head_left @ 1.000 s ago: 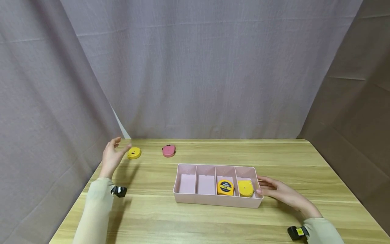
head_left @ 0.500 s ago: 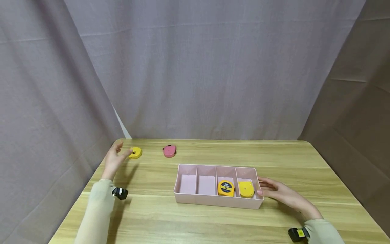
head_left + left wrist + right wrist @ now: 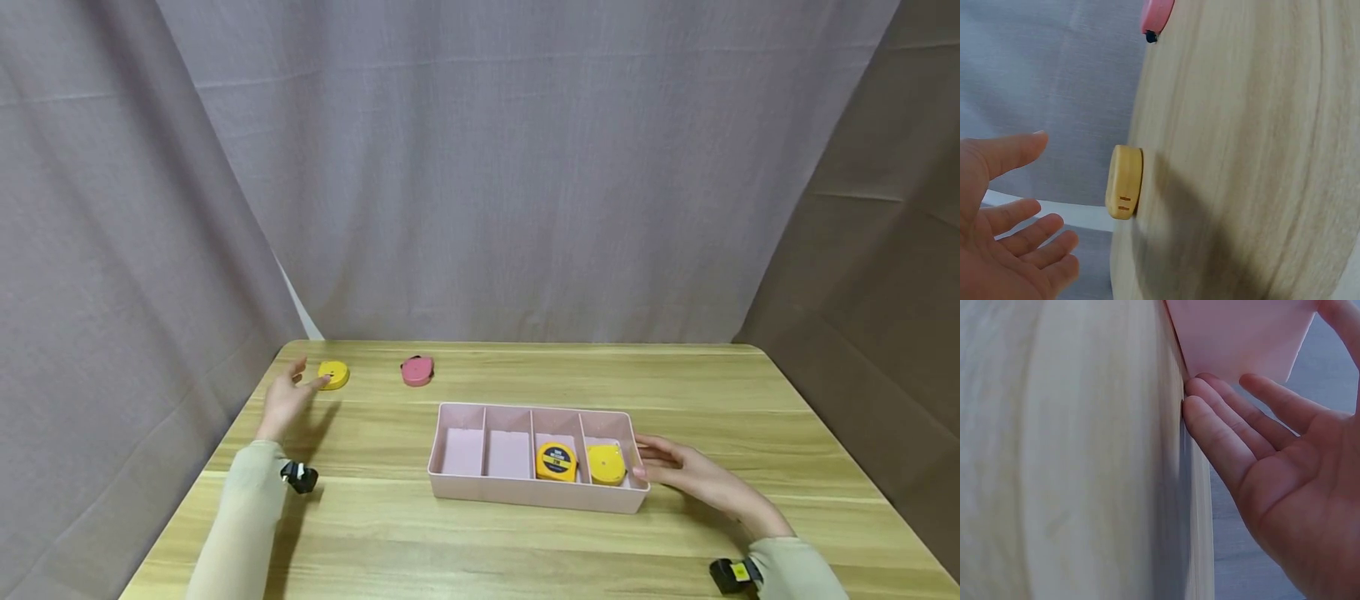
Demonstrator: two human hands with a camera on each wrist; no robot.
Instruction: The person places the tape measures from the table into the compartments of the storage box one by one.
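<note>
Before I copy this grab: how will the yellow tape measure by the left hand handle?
The yellow tape measure looks like a rigid case, so it probably won't flex. It lies flat on the table, so it should slide rather than roll if nudged. Its smooth rounded edge may slip unless the left hand closes its fingers around it.

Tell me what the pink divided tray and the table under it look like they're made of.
The pink tray looks like moulded plastic with a matte finish: thin even walls, rounded corners, one flat colour. The table looks like wood or a wood-look laminate, pale with long streaked grain and plank seams, and a slight sheen; the pictures can't settle which.
</note>
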